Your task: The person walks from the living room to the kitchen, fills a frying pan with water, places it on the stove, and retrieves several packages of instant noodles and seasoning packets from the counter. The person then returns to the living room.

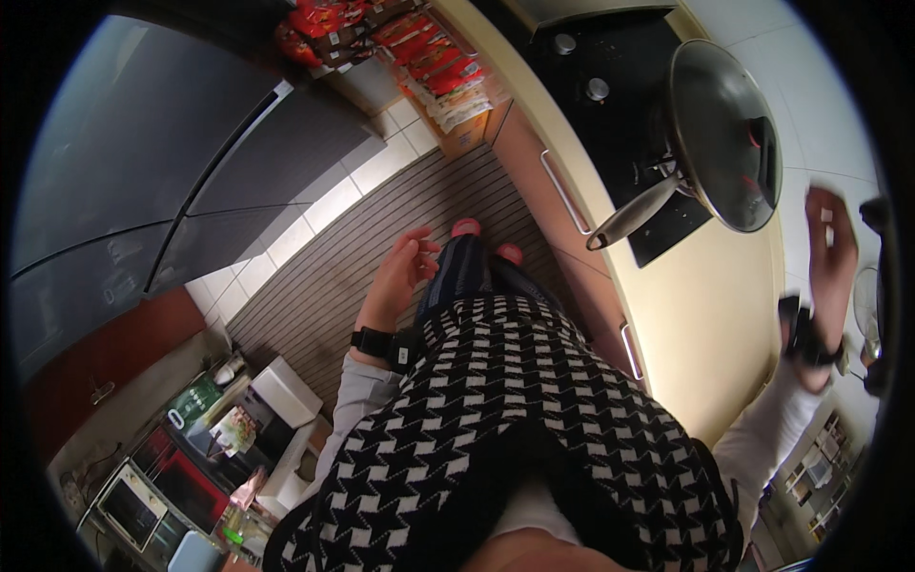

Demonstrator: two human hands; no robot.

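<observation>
My left hand (pixel 405 268) hangs at my side over the floor, its fingers loosely curled and apart, holding nothing. Raised at the right is my right hand (pixel 831 236), blurred, near dark hanging utensils (pixel 871 286) by the tiled wall; whether its fingers grip anything is unclear. Left of that hand, a pan with a long metal handle (pixel 632 213) stands on the black gas hob (pixel 582 136). A glass lid (pixel 722 136) with a dark knob covers the pan, hiding its contents. Neither hand touches the pan or lid.
The cream countertop (pixel 704 314) runs along my right above brown cabinets (pixel 532 161). A dark refrigerator (pixel 136 136) stands at the left. Red food packets (pixel 436 53) fill a box by the cabinets. A striped mat (pixel 336 264) covers the floor; a toaster oven (pixel 132 500) sits lower left.
</observation>
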